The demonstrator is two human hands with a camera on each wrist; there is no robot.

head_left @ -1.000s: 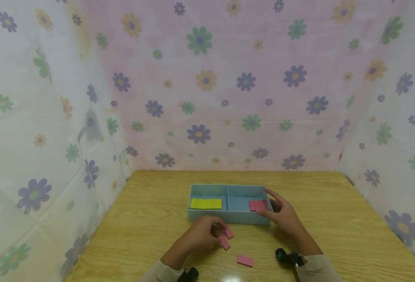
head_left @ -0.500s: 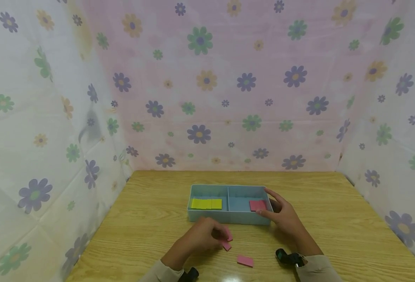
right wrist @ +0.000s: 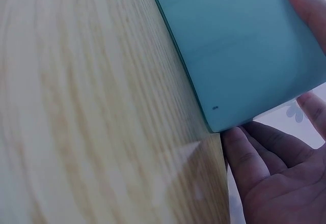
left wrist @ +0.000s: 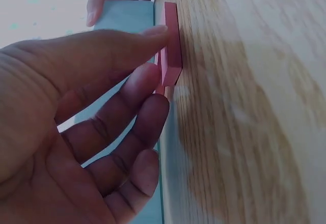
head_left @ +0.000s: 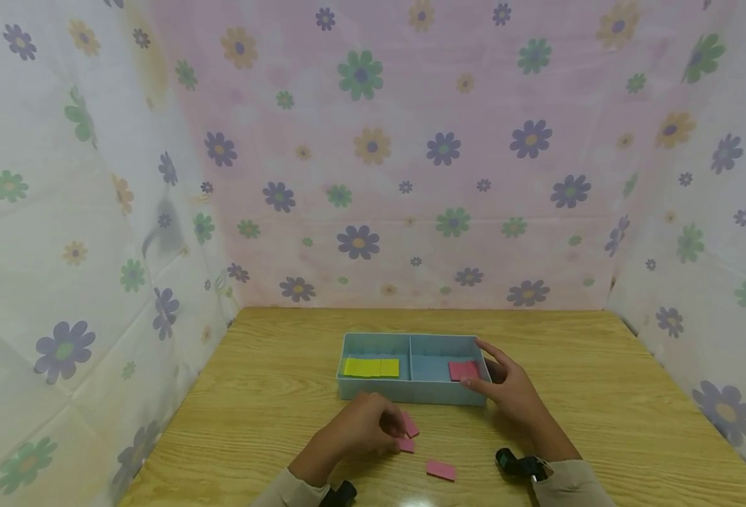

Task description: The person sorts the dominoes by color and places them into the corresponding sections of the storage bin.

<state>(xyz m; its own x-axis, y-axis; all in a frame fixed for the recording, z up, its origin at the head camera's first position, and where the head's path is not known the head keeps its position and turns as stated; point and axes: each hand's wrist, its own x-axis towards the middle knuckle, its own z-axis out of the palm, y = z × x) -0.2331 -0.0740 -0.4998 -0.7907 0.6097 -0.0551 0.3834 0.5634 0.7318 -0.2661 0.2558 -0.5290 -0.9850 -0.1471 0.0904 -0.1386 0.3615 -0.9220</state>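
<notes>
My left hand (head_left: 368, 422) pinches a small flat pink tile (head_left: 406, 445) low over the table. In the left wrist view, the thumb rests against this pink tile (left wrist: 173, 43), with the other fingers curled below it. Just beyond it lies a second pink tile (head_left: 411, 425), partly behind the fingertips. A third pink tile (head_left: 441, 470) lies apart, nearer the front edge. My right hand (head_left: 513, 384) grips the right end of a light blue two-compartment box (head_left: 404, 391), thumb at the front rim. In the right wrist view, fingers press the box's end wall (right wrist: 244, 56).
Yellow tiles (head_left: 371, 367) lie in the box's left compartment, and pink tiles (head_left: 463, 370) sit at the right end of the other. The wooden table (head_left: 271, 394) is enclosed by flowered cloth (head_left: 398, 211) at the back and sides.
At the left fingertips, the nearer pink tile has turned to lie more crosswise, and the farther one shows more. My right hand and the box have stayed in place.
</notes>
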